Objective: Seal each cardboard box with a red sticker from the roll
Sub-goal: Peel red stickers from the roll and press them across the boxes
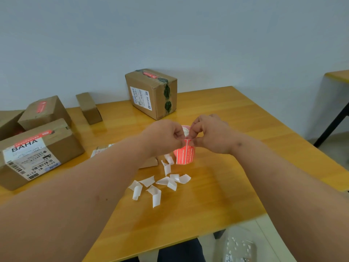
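The red sticker roll [184,155] stands upright in the middle of the wooden table [236,118]. My left hand [163,138] and my right hand [211,135] meet just above it, and both pinch the top edge of a red sticker strip hanging down in front of the roll. A cardboard box [153,93] with a red sticker on top stands behind the roll. At the left are two stickered boxes, one large [37,152] and one smaller [45,112]. A small box [149,161] lies mostly hidden under my left wrist.
Several white backing scraps [160,183] litter the table in front of the roll. A narrow plain box [88,107] stands at the back left. Part of an open carton [8,123] shows at the far left edge. A clear bag of scraps [239,246] sits on the floor.
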Demonstrator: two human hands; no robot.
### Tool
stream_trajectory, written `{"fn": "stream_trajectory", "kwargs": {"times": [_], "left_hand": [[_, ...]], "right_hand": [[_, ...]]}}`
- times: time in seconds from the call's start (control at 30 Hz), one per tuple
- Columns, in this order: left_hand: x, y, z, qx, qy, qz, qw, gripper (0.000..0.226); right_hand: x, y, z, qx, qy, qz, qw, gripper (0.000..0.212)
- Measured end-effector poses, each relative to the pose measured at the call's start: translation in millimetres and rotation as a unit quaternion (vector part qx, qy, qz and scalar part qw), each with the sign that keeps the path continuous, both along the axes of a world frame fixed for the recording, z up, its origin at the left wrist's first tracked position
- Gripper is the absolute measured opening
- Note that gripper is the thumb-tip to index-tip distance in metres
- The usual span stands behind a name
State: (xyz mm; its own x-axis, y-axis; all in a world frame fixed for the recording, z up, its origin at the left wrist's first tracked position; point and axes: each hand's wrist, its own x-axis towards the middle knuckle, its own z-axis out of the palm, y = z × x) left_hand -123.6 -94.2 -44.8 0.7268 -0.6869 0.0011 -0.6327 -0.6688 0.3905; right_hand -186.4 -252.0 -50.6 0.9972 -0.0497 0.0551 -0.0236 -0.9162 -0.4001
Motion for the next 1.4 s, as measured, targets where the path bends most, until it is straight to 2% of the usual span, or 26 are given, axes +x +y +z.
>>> {"fn": "stream_trajectory", "kwargs": {"times": [0.23,0.37,0.47,0.87,1.03,1.23,1.33,1.4], "left_hand": [[1,-2,3,0.043,-0.008,-0.011,0.999,0.023],[-2,-2,6,0.056,0.017,-0.014,0.998,0.020],[-3,-2,7,0.039,0.042,-0.003,0.998,0.019],[4,3,0,-0.033,0.135,0.051,0.989,0.010],[4,2,0,-0.048,0.128,0.060,0.989,0.011],[1,1,1,-0.063,0.107,0.049,0.991,0.011],[1,1,1,-0.074,0.117,0.051,0.989,0.012],[1,1,0,-0.080,0.119,0.053,0.988,0.013]], "right_hand": [[1,7,5,-0.068,0.001,0.025,0.997,0.012],[1,10,7,-0.107,0.015,0.040,0.993,0.016],[1,10,8,-0.108,0.016,0.048,0.993,0.027],[2,11,3,-0.095,-0.019,0.061,0.993,0.024],[4,12,2,-0.096,-0.025,0.062,0.993,0.030],[5,10,-1,-0.065,-0.039,0.056,0.996,0.015],[4,10,-2,-0.047,-0.042,0.056,0.996,0.023],[4,10,-3,-0.043,-0.047,0.054,0.996,0.021]]}}
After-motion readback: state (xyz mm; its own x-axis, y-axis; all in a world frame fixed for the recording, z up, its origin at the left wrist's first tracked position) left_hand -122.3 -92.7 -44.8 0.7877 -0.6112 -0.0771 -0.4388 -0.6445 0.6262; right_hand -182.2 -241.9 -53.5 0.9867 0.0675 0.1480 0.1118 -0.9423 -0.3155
